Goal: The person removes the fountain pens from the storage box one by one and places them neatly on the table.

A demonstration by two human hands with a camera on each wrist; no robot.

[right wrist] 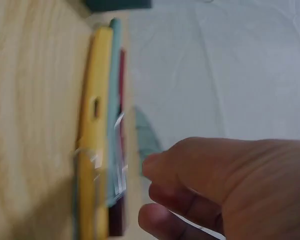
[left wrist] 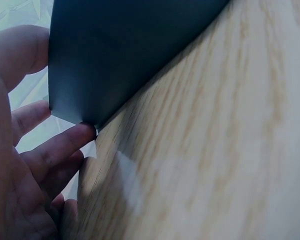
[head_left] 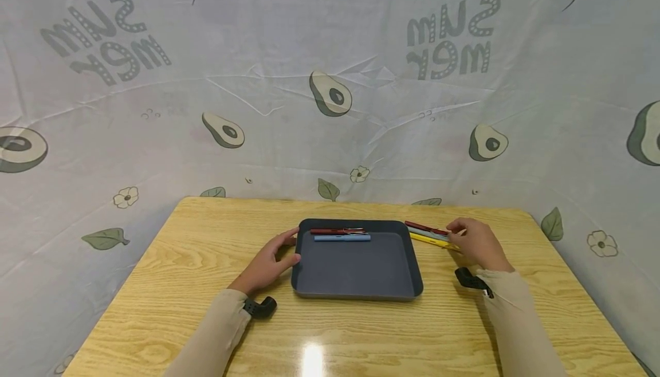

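Note:
A dark grey tray (head_left: 356,295) lies on the table, holding a red pen (head_left: 330,231) and a light blue pen (head_left: 342,238) side by side near its far wall. At the tray's left side is my left hand (head_left: 265,265), its spread fingers and thumb touching the outer wall and rim. Right of the tray lie three more pens: dark red (head_left: 420,226), pale blue-grey (head_left: 424,232) and yellow (head_left: 430,240). My right hand (head_left: 476,243) hovers beside their right ends, fingers loosely bent. In the right wrist view, a gap shows between its fingertips and the pens.
The wooden table (head_left: 361,337) has its far edge just behind the tray and pens. A pale cloth (head_left: 278,39) printed with avocados and leaves hangs behind and at both sides. A black strap device sits on each wrist.

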